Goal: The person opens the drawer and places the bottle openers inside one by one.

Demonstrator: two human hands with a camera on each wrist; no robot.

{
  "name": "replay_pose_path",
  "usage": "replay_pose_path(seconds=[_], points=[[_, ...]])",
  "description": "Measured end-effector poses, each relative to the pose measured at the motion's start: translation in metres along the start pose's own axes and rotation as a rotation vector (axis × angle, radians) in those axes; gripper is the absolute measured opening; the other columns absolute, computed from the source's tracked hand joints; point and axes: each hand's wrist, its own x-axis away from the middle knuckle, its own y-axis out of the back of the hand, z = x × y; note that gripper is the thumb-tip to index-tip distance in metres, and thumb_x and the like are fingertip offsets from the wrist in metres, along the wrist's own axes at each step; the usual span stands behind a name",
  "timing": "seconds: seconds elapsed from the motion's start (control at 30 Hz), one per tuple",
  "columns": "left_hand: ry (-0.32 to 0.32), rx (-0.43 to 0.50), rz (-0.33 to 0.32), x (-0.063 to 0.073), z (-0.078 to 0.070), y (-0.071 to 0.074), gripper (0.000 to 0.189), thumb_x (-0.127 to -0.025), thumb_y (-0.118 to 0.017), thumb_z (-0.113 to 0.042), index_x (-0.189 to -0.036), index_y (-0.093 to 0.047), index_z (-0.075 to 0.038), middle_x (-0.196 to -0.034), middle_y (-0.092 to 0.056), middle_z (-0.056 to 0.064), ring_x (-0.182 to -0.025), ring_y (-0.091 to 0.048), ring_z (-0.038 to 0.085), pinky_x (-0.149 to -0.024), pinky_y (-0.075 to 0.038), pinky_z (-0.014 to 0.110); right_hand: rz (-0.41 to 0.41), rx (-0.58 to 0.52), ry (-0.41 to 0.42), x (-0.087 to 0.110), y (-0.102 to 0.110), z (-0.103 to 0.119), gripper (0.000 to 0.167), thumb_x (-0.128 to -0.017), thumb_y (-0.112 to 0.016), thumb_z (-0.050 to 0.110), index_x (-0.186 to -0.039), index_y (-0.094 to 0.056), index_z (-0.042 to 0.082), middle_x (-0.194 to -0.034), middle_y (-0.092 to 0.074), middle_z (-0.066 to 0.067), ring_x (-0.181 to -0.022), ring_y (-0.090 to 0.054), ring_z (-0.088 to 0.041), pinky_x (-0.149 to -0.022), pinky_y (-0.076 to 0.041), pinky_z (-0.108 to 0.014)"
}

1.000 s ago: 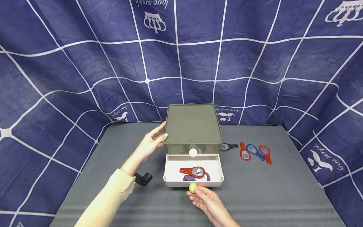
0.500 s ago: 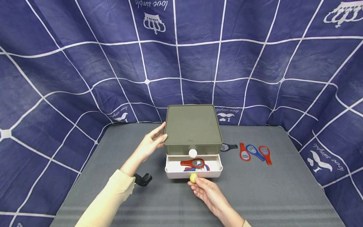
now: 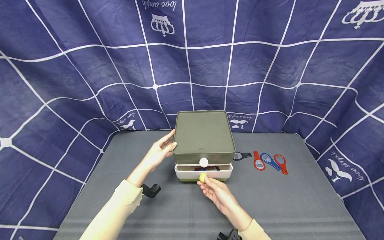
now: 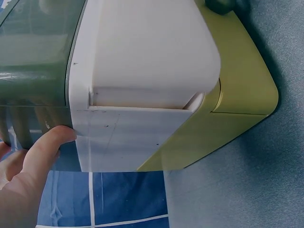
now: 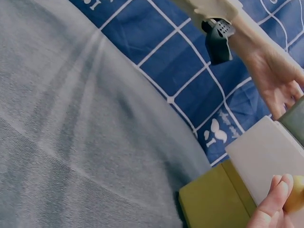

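Observation:
A small stacked drawer cabinet (image 3: 204, 131) with an olive-green top stands at the middle of the table. Its white middle drawer (image 3: 184, 174) sticks out a little, and slivers of red and blue bottle openers (image 3: 207, 168) show in the narrow gap. My right hand (image 3: 218, 192) pinches the drawer's round yellow knob (image 3: 202, 178) between thumb and fingers. On the cabinet's left side my left hand (image 3: 156, 153) rests with extended fingers against the upper green section; its thumb touches the wall in the left wrist view. Below lies a yellow-green drawer (image 4: 247, 80).
Right of the cabinet lie a black bottle opener (image 3: 241, 155), two red ones and a blue bottle opener (image 3: 270, 161). A white knob (image 3: 204, 162) sits on the top drawer. Blue patterned cloth (image 3: 210, 66) hangs behind the grey table (image 3: 285, 206).
The right hand has moved forward with the yellow knob, and the white drawer has slid most of the way in, hiding most of the bottle openers inside. The left hand stays put.

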Motion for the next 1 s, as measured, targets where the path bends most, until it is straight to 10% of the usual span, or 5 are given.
replay_pose_path(seconds=[1.0], points=[[0.002, -0.006, -0.003, 0.000, 0.001, 0.000, 0.060, -0.103, -0.052, -0.018, -0.157, -0.026, -0.016, -0.161, -0.024, 0.017, -0.147, -0.030, 0.034, -0.109, -0.042, 0.055, -0.024, -0.027, -0.004, -0.019, 0.005, 0.008, 0.018, -0.101, -0.056, 0.021, -0.109, -0.063, 0.006, -0.093, -0.073, 0.005, -0.079, -0.063, -0.002, -0.077, -0.055, -0.016]])
